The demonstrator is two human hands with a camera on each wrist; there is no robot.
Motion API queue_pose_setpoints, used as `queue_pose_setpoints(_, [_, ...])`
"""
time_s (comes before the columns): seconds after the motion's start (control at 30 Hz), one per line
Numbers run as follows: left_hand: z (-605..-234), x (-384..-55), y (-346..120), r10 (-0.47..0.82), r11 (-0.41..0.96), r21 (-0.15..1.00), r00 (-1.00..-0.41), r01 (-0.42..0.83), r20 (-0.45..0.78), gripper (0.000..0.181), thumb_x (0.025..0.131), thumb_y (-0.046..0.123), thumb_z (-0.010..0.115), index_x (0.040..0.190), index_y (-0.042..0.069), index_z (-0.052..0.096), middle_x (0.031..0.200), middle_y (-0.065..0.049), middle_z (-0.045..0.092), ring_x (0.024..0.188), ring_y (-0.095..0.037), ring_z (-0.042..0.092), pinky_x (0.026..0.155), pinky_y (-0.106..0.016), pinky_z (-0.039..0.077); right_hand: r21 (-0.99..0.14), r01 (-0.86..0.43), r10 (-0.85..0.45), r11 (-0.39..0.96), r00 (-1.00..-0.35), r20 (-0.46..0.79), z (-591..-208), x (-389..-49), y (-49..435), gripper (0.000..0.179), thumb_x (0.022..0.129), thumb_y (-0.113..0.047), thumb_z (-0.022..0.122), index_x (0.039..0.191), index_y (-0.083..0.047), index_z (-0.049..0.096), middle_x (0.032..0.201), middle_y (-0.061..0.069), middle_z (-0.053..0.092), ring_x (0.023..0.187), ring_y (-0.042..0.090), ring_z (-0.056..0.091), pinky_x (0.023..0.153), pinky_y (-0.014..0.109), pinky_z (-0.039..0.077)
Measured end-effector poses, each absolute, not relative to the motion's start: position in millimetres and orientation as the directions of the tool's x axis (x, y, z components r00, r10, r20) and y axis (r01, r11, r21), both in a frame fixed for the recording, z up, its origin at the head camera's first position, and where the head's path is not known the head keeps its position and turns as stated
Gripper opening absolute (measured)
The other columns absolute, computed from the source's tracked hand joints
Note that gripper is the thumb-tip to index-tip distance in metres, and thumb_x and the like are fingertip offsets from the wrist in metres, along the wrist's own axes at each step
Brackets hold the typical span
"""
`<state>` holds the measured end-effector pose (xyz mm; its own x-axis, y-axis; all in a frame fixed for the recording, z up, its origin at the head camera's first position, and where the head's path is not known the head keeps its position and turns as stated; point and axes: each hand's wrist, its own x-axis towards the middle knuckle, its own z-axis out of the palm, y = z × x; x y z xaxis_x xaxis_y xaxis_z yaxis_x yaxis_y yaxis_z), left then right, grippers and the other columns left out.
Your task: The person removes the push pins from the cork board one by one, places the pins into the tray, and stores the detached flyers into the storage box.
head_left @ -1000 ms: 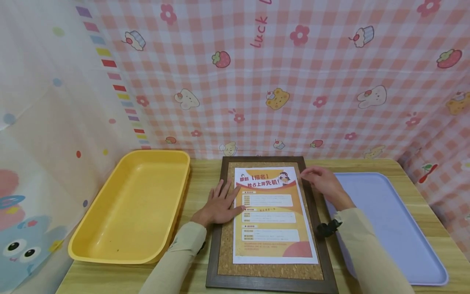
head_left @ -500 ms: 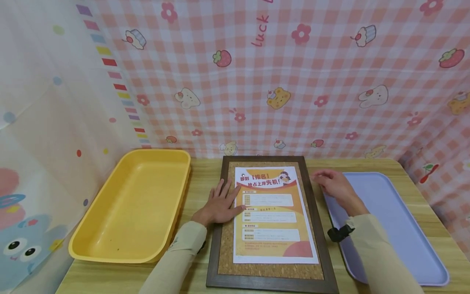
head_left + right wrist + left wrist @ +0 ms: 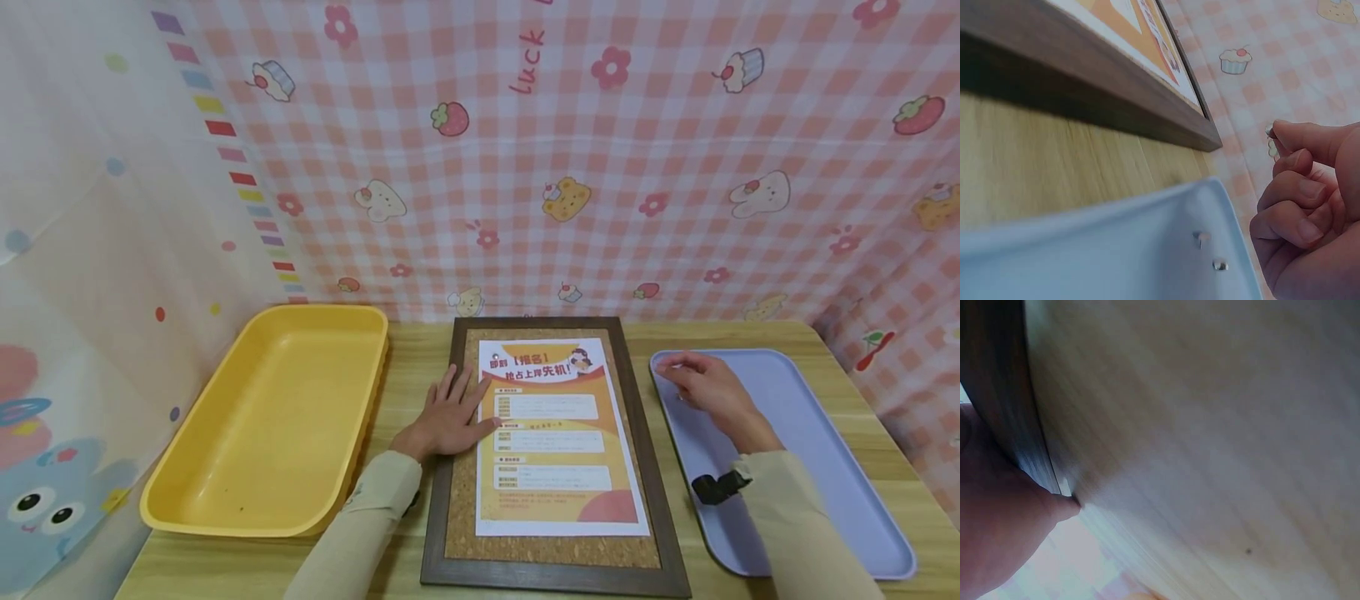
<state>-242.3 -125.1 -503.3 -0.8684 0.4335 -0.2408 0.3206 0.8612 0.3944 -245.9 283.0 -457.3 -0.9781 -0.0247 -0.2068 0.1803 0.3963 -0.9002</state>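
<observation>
A printed poster (image 3: 551,433) lies on a framed cork board (image 3: 555,552). A small thumbtack (image 3: 495,357) sits at its upper left corner. My left hand (image 3: 447,421) rests with spread fingers on the poster's left edge and the board's frame. In the left wrist view only part of that hand (image 3: 1004,519) shows beside the dark frame (image 3: 997,381). My right hand (image 3: 708,392) is over the left part of the lilac tray (image 3: 825,467). In the right wrist view its thumb and forefinger pinch a silvery thumbtack (image 3: 1269,130), the other fingers curled.
Two loose thumbtacks (image 3: 1220,265) lie in the tray near its far corner. A deep yellow bin (image 3: 277,425) stands on the left of the wooden table (image 3: 405,358). A checked cloth (image 3: 480,167) hangs behind, and a pale curtain (image 3: 97,233) on the left.
My right hand has moved right, from beside the board's upper right edge to over the lilac tray. My left hand, the poster and the board stay put.
</observation>
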Motion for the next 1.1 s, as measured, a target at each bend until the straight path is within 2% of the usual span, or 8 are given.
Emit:
queue_pose_setpoints(0.2, [-495.4,-238.3,-123.6,0.447,0.849,0.413,-0.865,0.329,-0.23,0.076,0.101,0.057,0.041,0.161,0.023,0.008,0.167,-0.01,-0.009,0.151,-0.032,-0.017,0.118,-0.061,-0.005,-0.888,0.191,0.004,0.418,-0.978,-0.209,-458.4,-240.6,294.5,0.039,0.098,-0.034,0.063,0.117,0.0,0.063,0.063,-0.009,0.046,0.055,0.007,0.041,0.053,0.026,0.038])
queue_pose_setpoints(0.37, [-487.8,-234.6,-122.6,0.458,0.841,0.421,-0.861,0.34,-0.22,0.075,0.102,0.052,0.042,0.161,0.018,0.012,0.167,-0.014,-0.005,0.152,-0.036,-0.013,0.118,-0.062,-0.003,-0.889,0.2,0.014,0.411,-0.977,-0.213,-458.4,-237.3,301.1,0.034,0.098,-0.034,0.063,0.111,-0.004,0.065,0.065,-0.009,0.047,0.054,0.008,0.039,0.053,0.027,0.037])
queue_pose_setpoints(0.5, [-485.9,-234.1,-122.1,0.452,0.847,0.412,-0.863,0.336,-0.225,0.074,0.102,0.053,0.041,0.161,0.019,0.011,0.167,-0.014,-0.005,0.152,-0.036,-0.013,0.118,-0.062,-0.002,-0.884,0.203,0.018,0.42,-0.976,-0.216,-459.2,-236.6,304.9,0.033,0.097,-0.035,0.064,0.109,-0.005,0.066,0.065,-0.01,0.047,0.055,0.007,0.04,0.053,0.026,0.038])
queue_pose_setpoints(0.87, [-483.7,-233.2,-121.6,0.446,0.852,0.404,-0.866,0.334,-0.225,0.074,0.102,0.054,0.04,0.161,0.021,0.011,0.167,-0.013,-0.005,0.152,-0.035,-0.012,0.118,-0.062,-0.001,-0.86,0.221,0.047,0.459,-0.973,-0.225,-463.4,-235.0,315.4,0.041,0.098,-0.037,0.062,0.117,-0.001,0.064,0.072,-0.007,0.052,0.061,0.008,0.046,0.057,0.028,0.042])
queue_pose_setpoints(1.1, [-483.1,-232.8,-121.6,0.446,0.852,0.404,-0.866,0.333,-0.226,0.074,0.102,0.054,0.04,0.161,0.02,0.011,0.167,-0.013,-0.005,0.152,-0.035,-0.012,0.118,-0.062,-0.001,-0.862,0.227,0.059,0.453,-0.973,-0.225,-467.0,-232.4,321.9,0.032,0.098,-0.034,0.063,0.11,-0.006,0.068,0.071,-0.009,0.052,0.062,0.007,0.046,0.056,0.027,0.041])
